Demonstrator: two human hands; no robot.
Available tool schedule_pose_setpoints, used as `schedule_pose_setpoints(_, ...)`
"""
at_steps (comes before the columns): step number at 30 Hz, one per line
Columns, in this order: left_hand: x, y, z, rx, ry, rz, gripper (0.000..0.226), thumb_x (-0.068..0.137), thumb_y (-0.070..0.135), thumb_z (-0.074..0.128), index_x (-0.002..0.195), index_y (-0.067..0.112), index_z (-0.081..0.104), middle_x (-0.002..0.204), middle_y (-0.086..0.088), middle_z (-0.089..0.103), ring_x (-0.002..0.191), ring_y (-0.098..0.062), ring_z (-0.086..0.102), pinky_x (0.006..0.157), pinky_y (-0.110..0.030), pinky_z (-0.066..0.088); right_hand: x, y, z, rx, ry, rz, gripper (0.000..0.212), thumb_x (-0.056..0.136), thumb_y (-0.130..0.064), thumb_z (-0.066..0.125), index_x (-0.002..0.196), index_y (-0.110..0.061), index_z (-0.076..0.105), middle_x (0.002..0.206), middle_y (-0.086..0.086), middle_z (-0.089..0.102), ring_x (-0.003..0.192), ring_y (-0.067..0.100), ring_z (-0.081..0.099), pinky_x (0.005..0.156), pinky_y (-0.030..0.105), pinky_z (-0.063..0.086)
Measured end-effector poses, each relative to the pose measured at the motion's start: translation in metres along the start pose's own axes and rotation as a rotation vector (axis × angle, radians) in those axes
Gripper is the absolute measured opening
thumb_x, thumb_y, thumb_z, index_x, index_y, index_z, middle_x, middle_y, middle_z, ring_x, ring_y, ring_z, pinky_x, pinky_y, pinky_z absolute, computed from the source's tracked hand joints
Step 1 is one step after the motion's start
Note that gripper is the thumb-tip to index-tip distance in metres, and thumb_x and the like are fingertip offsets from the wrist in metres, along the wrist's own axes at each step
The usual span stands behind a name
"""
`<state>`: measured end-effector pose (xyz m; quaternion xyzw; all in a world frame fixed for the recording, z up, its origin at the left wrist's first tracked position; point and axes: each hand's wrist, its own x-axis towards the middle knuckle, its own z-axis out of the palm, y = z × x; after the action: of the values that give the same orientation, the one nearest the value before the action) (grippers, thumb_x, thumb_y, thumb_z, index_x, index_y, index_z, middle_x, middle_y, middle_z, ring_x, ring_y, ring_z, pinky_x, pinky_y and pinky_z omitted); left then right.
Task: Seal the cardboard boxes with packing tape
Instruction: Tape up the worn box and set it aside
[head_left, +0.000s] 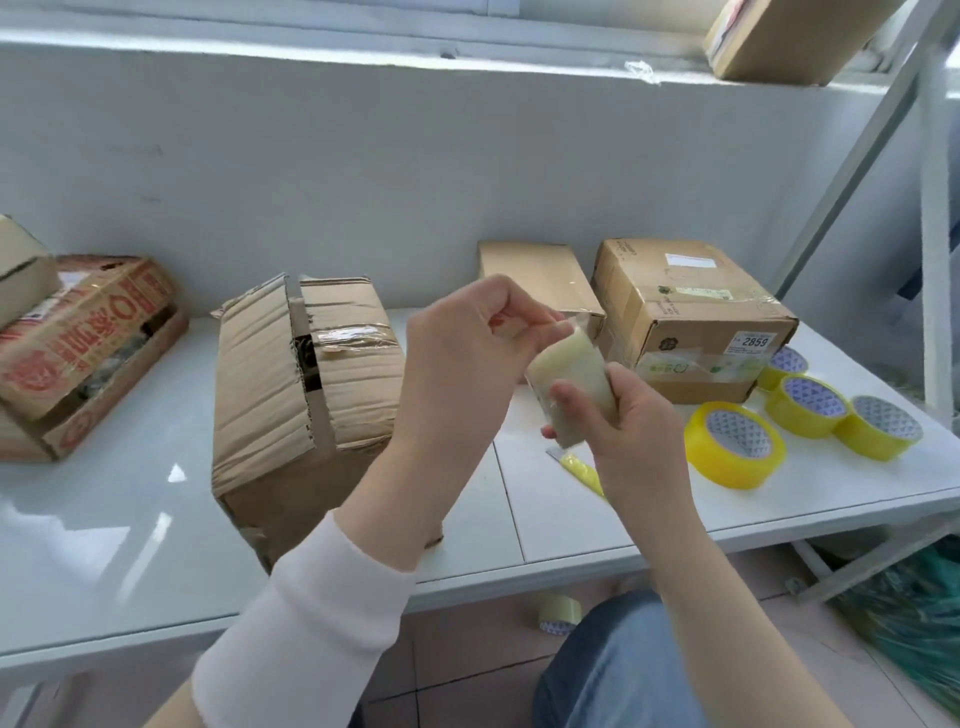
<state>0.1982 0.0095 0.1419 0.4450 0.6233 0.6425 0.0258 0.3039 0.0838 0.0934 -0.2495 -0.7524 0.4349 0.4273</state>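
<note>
White tabletop (130, 493) against a pale wall (363, 156) carries your boxes; the crumpled box (291, 374), its top seam gaping, lies just left of your hands. Your right hand (628, 421) curls round the pale tape roll (566, 379), held above the table; your left hand (462, 358) pinches at the roll's upper edge, apparently picking for the free end. The risks, as I judge them: peel crookedly and the film may split into a sliver or fold onto itself; loosen your grip and the roll could drop near the yellow cutter (584, 470).
</note>
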Motion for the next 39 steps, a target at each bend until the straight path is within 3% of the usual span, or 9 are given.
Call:
schedule_pose_setpoints(5,0.015,0.015,-0.037,0.061,0.090,0.044,0.021,0.076,0.014,0.076,0.065,0.022,0.061,0.073,0.018,0.070,0.068,0.003,0.064,0.070,-0.010,0.048,0.013,-0.042,0.017,0.052,-0.104,-0.013,0.031,0.074,-0.050,0.062,0.075,-0.019,0.059,0.062,-0.007,0.066,0.052,0.005,0.067,0.045,0.012,0.044)
schedule_pose_setpoints(8,0.038,0.016,-0.069,0.059,0.136,-0.012,0.021,0.081,0.018,0.072,0.067,0.024,0.058,0.068,0.009,0.071,0.071,-0.011,0.069,0.078,-0.029,0.055,0.015,-0.060,0.022,0.021,-0.293,-0.093,0.017,0.084,-0.042,0.063,0.085,-0.025,0.058,0.069,-0.019,0.071,0.071,0.001,0.069,0.063,0.013,0.048)
schedule_pose_setpoints(10,0.053,0.019,-0.091,0.043,0.130,-0.033,0.020,0.082,0.018,0.071,0.068,0.021,0.058,0.064,0.008,0.071,0.069,-0.016,0.070,0.076,-0.035,0.057,0.017,-0.065,0.031,-0.054,-0.352,-0.141,0.019,0.084,-0.038,0.063,0.092,-0.022,0.059,0.082,-0.012,0.073,0.088,0.008,0.067,0.080,0.030,0.051)
schedule_pose_setpoints(12,0.062,0.024,-0.107,0.074,0.099,-0.003,0.020,0.081,0.016,0.073,0.068,0.020,0.058,0.062,0.009,0.070,0.065,-0.013,0.069,0.072,-0.032,0.057,0.021,-0.068,0.048,-0.085,-0.312,-0.137,0.023,0.085,-0.034,0.065,0.092,-0.012,0.061,0.088,0.000,0.073,0.088,0.016,0.064,0.079,0.042,0.051)
schedule_pose_setpoints(19,0.089,0.037,-0.161,0.208,0.149,0.155,0.020,0.078,0.020,0.075,0.066,0.021,0.059,0.064,0.017,0.069,0.059,0.000,0.066,0.063,-0.016,0.052,0.041,-0.085,0.109,0.079,-0.216,-0.043,0.031,0.086,-0.046,0.054,0.073,-0.019,0.061,0.060,-0.009,0.068,0.056,0.004,0.058,0.051,0.012,0.038)
schedule_pose_setpoints(26,0.141,-0.016,-0.196,0.105,0.148,-0.059,0.019,0.082,0.009,0.071,0.069,0.012,0.058,0.052,0.012,0.065,0.055,-0.004,0.065,0.060,-0.022,0.053,0.049,-0.078,0.142,0.287,-0.470,0.074,0.046,0.066,-0.055,0.057,0.093,-0.019,0.065,0.080,-0.012,0.073,0.074,0.000,0.066,0.065,0.012,0.048)
schedule_pose_setpoints(33,0.148,-0.101,-0.182,0.036,0.061,-0.320,0.014,0.085,0.009,0.068,0.074,0.007,0.060,0.065,-0.002,0.065,0.047,0.001,0.061,0.057,-0.017,0.053,0.068,-0.057,0.152,0.134,-0.313,0.166,0.060,0.056,-0.071,0.052,0.075,-0.016,0.067,0.070,-0.003,0.069,0.066,0.011,0.057,0.065,0.034,0.045)
schedule_pose_setpoints(37,0.145,-0.145,-0.172,0.088,0.021,-0.472,0.013,0.083,0.015,0.071,0.075,0.011,0.062,0.068,0.001,0.066,0.051,0.003,0.060,0.064,-0.015,0.051,0.076,-0.049,0.162,-0.004,-0.263,0.206,0.065,0.057,-0.076,0.045,0.065,-0.012,0.049,0.059,0.000,0.042,0.056,0.015,0.034,0.057,0.031,0.027)
schedule_pose_setpoints(39,0.147,-0.159,-0.168,0.182,0.012,-0.485,0.016,0.083,0.022,0.072,0.071,0.016,0.062,0.066,0.006,0.065,0.048,0.008,0.056,0.058,-0.008,0.046,0.081,-0.048,0.168,-0.009,-0.262,0.203,0.069,0.059,-0.076,0.043,0.065,-0.007,0.049,0.061,-0.001,0.043,0.056,0.015,0.035,0.056,0.031,0.028)
